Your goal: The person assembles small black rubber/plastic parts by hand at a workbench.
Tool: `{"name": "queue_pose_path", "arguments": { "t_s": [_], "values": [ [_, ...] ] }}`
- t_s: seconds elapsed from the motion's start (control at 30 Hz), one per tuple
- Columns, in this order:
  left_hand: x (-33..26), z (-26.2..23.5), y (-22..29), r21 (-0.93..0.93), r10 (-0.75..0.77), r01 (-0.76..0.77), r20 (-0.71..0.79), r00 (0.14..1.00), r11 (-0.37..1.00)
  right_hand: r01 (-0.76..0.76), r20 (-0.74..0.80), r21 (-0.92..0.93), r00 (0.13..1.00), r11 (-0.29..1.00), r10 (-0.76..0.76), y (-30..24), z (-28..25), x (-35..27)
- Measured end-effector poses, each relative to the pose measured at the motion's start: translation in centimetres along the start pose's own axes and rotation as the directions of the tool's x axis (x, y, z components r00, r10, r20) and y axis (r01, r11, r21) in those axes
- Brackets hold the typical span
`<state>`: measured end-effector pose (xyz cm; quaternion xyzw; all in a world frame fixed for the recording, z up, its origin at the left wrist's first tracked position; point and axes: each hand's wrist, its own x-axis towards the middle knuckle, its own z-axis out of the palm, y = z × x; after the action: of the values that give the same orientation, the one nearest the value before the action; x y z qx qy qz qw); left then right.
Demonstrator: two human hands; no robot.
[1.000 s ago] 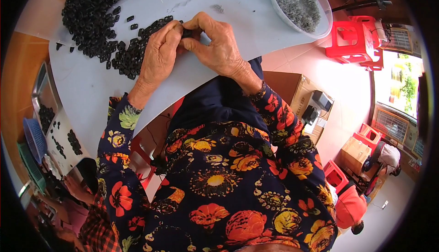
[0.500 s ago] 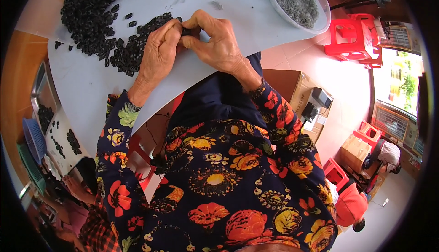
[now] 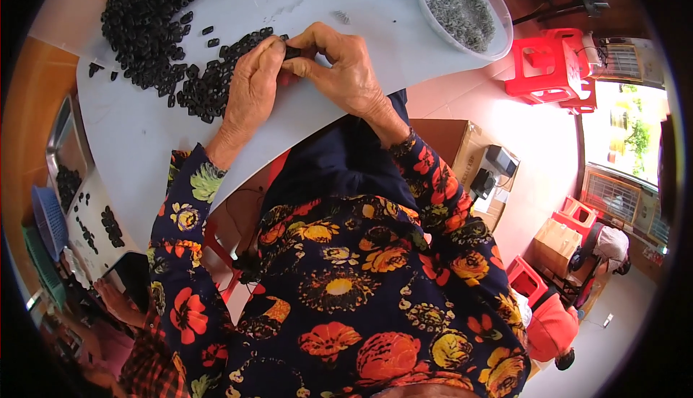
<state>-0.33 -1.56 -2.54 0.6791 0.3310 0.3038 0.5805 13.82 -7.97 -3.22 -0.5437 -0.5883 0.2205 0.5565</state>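
A clear tub of grey pieces sits at the white worktop's far right edge. Beyond it: red plastic stools. Below those: a cardboard box. A blue basket lies far left.

Bright daylight floods from the window at right, glaring off the floor; fisheye edges bend and darken.

Small black part (between both hands)
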Motion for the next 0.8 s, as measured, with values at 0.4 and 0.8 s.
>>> {"name": "queue_pose_path", "arguments": {
  "t_s": [0.4,0.8],
  "values": [
    [-0.5,0.6,-1.8,-0.311,0.009,0.011,0.062,0.998,0.95,0.135,-0.076,-0.108,0.987,0.985,-0.143,-3.6,-2.0,2.2],
    [-1.8,0.5,-1.4,0.091,0.422,-0.429,0.087,0.902,0.899,-0.025,-0.178,-0.225,0.984,0.974,-0.016,-2.5,-2.2,4.6]
  ]
}}
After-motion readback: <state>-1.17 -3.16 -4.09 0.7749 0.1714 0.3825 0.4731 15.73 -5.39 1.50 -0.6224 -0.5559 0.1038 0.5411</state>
